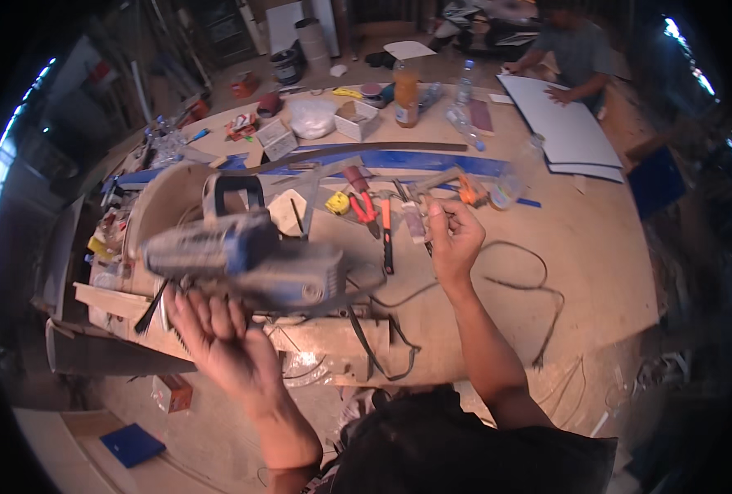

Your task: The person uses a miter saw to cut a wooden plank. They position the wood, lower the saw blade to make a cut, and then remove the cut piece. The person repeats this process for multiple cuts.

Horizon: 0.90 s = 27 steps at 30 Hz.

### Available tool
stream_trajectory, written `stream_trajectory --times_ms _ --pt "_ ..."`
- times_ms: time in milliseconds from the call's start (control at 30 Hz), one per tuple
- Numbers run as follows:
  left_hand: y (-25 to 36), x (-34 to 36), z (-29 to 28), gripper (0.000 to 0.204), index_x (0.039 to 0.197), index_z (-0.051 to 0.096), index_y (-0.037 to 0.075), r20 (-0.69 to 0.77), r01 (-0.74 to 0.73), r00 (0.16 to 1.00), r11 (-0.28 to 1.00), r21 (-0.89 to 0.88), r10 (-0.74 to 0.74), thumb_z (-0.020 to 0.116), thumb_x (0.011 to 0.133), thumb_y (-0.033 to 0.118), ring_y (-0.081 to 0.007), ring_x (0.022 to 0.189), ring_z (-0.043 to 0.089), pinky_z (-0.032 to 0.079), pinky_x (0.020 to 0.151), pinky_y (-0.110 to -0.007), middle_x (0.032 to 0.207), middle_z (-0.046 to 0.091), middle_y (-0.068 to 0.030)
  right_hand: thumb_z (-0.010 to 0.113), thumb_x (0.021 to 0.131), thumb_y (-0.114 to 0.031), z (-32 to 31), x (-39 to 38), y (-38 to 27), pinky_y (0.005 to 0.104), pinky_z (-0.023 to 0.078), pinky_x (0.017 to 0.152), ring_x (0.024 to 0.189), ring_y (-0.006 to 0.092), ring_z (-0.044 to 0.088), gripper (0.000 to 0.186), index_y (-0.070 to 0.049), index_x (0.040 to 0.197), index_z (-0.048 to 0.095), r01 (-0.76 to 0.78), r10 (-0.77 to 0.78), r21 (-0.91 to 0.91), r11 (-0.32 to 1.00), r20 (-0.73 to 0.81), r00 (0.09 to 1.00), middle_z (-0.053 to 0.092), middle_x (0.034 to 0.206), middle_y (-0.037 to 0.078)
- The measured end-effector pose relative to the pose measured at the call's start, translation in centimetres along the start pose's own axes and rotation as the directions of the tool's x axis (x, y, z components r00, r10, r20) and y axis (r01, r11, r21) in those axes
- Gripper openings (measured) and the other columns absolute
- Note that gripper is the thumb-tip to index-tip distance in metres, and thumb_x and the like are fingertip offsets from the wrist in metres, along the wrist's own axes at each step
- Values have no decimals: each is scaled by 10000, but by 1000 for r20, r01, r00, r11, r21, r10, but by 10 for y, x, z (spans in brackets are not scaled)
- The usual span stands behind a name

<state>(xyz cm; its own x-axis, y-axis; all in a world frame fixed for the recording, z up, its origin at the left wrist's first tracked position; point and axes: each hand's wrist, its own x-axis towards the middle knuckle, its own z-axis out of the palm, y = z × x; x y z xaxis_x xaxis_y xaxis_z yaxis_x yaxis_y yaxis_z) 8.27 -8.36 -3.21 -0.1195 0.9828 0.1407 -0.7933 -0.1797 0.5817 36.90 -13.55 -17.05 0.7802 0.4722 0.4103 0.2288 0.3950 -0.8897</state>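
A blue and grey power saw (242, 257) lies across a curved wooden piece (168, 206) at the left of the dusty workbench (596, 247). My left hand (218, 342) is raised under the saw's near side, fingers spread against its base. My right hand (454, 239) is up over the bench, its fingers pinched on a small tool (419, 221) among the hand tools. Red-handled pliers (364, 206) and a yellow tape measure (338, 202) lie just to its left. A black cord (514, 284) loops to the right of my wrist.
Another person (576, 53) works on white boards (559, 123) at the far right. An orange bottle (406, 92), a white box (356, 120), a plastic bag (311, 117) and a long blue strip (415, 160) sit further back. Wood offcuts lie on the floor.
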Motion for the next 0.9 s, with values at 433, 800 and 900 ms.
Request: stream_trajectory --times_ms 433,800,900 --pt "30 -26 -12 482 1553 569 38 -370 -81 730 611 788 574 571 1128 266 -313 1172 749 637 978 -390 1393 718 -177 780 978 -374 141 282 284 424 588 950 1084 323 783 432 -4 1200 786 -81 208 -345 935 347 914 815 1111 198" --pt "-21 20 0 450 1512 589 33 -396 90 606 435 896 690 577 1134 277 -287 1128 752 638 947 -378 1349 729 -166 763 964 -524 341 509 555 418 490 1166 1441 351 582 849 -8 1592 516 -331 400 -281 901 238 885 573 1560 305" --pt "-33 18 14 442 1500 595 31 -405 139 544 397 907 735 578 1136 280 -280 1116 753 638 939 -374 1337 732 -163 764 989 -444 380 505 602 333 485 1190 1505 295 543 911 20 1669 374 -296 417 -454 841 194 888 499 1615 331"
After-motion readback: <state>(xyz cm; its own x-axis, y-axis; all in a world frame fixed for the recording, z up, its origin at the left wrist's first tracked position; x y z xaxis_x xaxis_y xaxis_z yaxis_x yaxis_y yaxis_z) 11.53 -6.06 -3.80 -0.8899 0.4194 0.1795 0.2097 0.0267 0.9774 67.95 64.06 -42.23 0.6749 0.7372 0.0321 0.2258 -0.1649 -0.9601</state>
